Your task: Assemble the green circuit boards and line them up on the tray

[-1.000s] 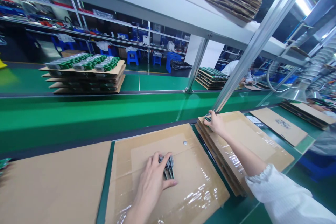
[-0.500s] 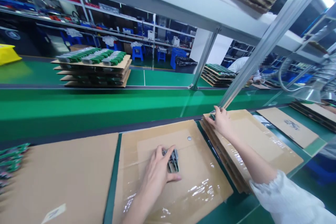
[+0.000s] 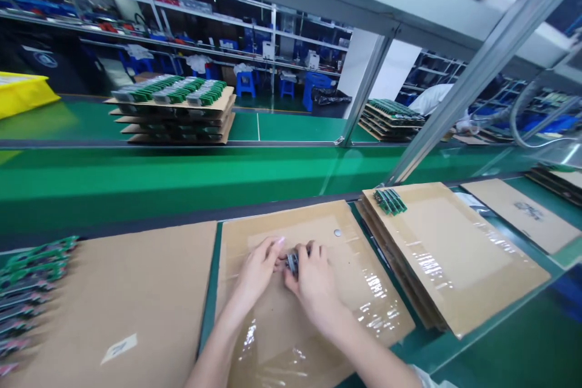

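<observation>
Both hands meet over small circuit boards (image 3: 292, 263), mostly hidden by fingers.
At center, over a taped cardboard sheet (image 3: 354, 267), the right hand (image 3: 313, 276) curls palm-down, grasping them; the left hand (image 3: 258, 267) bends in from nine o'clock, its grip impossible to tell. Beyond, at two o'clock, a row of green boards (image 3: 390, 201) lies on stacked cardboard (image 3: 454, 224).

On our green desk (image 3: 413, 348) we see a labelled cardboard sheet (image 3: 145, 291), a taped sheet (image 3: 293, 327) and a cardboard stack (image 3: 459, 248).
</observation>
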A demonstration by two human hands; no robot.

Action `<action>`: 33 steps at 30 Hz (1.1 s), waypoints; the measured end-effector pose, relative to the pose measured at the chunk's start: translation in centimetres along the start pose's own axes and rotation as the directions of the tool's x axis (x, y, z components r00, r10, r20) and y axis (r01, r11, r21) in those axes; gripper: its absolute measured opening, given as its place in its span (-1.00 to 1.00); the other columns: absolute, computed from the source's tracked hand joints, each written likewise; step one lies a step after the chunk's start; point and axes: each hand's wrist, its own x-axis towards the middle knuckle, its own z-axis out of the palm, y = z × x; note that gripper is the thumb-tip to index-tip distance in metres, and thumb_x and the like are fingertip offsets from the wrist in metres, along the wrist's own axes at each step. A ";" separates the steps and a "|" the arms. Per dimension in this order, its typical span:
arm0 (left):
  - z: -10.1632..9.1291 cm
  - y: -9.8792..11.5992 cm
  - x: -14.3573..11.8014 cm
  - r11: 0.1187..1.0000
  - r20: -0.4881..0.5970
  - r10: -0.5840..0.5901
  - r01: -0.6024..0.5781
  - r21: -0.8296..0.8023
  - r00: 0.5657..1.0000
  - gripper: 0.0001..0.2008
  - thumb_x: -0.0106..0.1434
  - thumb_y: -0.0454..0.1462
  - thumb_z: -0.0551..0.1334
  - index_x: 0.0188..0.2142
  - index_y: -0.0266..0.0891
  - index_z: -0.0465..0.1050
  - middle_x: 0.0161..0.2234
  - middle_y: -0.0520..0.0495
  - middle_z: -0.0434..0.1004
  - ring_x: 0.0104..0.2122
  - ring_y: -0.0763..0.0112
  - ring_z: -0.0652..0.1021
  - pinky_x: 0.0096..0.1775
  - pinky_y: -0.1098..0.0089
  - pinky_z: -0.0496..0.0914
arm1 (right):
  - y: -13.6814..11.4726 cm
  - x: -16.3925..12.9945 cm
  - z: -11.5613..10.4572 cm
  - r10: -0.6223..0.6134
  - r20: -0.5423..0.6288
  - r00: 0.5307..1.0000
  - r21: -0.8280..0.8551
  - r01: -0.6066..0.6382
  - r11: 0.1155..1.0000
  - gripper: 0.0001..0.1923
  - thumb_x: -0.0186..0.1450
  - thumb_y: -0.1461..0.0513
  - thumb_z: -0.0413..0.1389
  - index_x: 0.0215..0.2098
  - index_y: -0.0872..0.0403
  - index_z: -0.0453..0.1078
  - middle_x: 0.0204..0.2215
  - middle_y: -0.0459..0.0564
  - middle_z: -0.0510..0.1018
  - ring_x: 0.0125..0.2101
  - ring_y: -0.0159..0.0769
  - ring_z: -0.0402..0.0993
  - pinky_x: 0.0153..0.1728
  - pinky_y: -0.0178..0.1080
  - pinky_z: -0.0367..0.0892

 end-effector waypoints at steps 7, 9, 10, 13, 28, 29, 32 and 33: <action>-0.3 -0.2 0.5 0.996 -0.045 -0.018 0.022 0.088 0.999 -0.31 0.06 0.11 0.01 0.06 -0.30 0.25 -0.30 -0.16 0.51 -0.37 0.21 0.51 -0.31 0.28 0.40 | 5.4 1.4 -5.5 -0.044 -0.136 0.990 -0.125 0.026 0.992 -0.63 0.01 0.29 0.18 -0.18 0.21 0.43 -0.21 0.24 0.47 -0.16 -0.01 0.39 -0.20 -0.12 0.33; -0.3 -0.2 0.6 0.989 -0.046 -0.015 0.022 0.147 0.999 -0.29 0.05 0.11 0.00 0.08 -0.29 0.23 -0.28 -0.16 0.51 -0.34 0.19 0.52 -0.28 0.26 0.40 | 8.8 2.7 -10.0 -0.015 -0.218 0.976 -0.129 -0.014 0.992 -0.63 0.04 0.25 0.18 -0.15 0.16 0.43 -0.21 0.16 0.49 -0.15 -0.11 0.41 -0.15 -0.19 0.31; -0.3 -0.2 0.6 0.986 -0.045 -0.011 0.018 0.167 0.999 -0.29 0.05 0.10 0.00 0.09 -0.29 0.22 -0.27 -0.16 0.51 -0.32 0.18 0.52 -0.27 0.26 0.40 | 10.6 3.5 -12.4 0.012 -0.257 0.966 -0.134 -0.048 0.990 -0.64 0.10 0.23 0.14 -0.12 0.15 0.41 -0.18 0.15 0.48 -0.13 -0.11 0.40 -0.13 -0.19 0.29; -0.3 -0.2 0.8 0.980 -0.040 0.003 0.005 0.197 0.999 -0.28 0.06 0.09 0.00 0.11 -0.30 0.19 -0.26 -0.17 0.51 -0.31 0.16 0.52 -0.26 0.24 0.40 | 15.6 6.4 -18.2 0.164 -0.335 0.928 -0.145 -0.223 0.964 -0.66 0.19 0.21 0.10 -0.11 0.24 0.39 -0.24 0.23 0.49 -0.14 -0.02 0.40 -0.17 -0.12 0.30; -0.5 -3.9 2.7 0.980 -0.089 0.030 -0.012 0.201 0.996 -0.31 0.09 0.17 0.01 0.09 -0.16 0.23 -0.30 -0.07 0.51 -0.36 0.20 0.51 -0.30 0.27 0.40 | 23.6 10.8 -18.8 0.255 -0.017 0.967 0.217 -0.245 0.945 -0.71 0.33 0.18 0.05 -0.02 0.14 0.35 -0.18 0.02 0.52 -0.26 -0.29 0.50 -0.23 -0.16 0.41; -0.6 -3.9 2.7 0.980 -0.092 0.035 -0.016 0.200 0.995 -0.31 0.09 0.17 0.02 0.09 -0.17 0.24 -0.31 -0.07 0.51 -0.36 0.21 0.51 -0.31 0.28 0.40 | 23.9 10.8 -18.9 0.252 -0.026 0.967 0.240 -0.239 0.941 -0.71 0.33 0.22 0.05 0.00 0.14 0.34 -0.15 0.02 0.52 -0.25 -0.29 0.50 -0.23 -0.16 0.40; -0.7 -3.8 2.7 0.978 -0.097 0.048 -0.027 0.208 0.994 -0.31 0.06 0.18 0.05 0.05 -0.18 0.29 -0.35 -0.06 0.52 -0.40 0.21 0.52 -0.36 0.30 0.41 | 24.7 10.9 -18.9 0.243 -0.057 0.968 0.297 -0.216 0.930 -0.65 0.26 0.38 0.04 0.02 0.13 0.33 -0.06 0.05 0.50 -0.21 -0.31 0.49 -0.23 -0.23 0.39; -0.8 -3.6 2.7 0.977 -0.100 0.052 -0.030 0.212 0.994 -0.31 0.05 0.18 0.06 0.04 -0.17 0.31 -0.36 -0.05 0.53 -0.41 0.22 0.52 -0.38 0.31 0.41 | 24.9 11.0 -18.9 0.238 -0.066 0.969 0.313 -0.207 0.927 -0.61 0.23 0.42 0.01 0.02 0.13 0.35 -0.04 0.05 0.51 -0.21 -0.32 0.49 -0.24 -0.26 0.38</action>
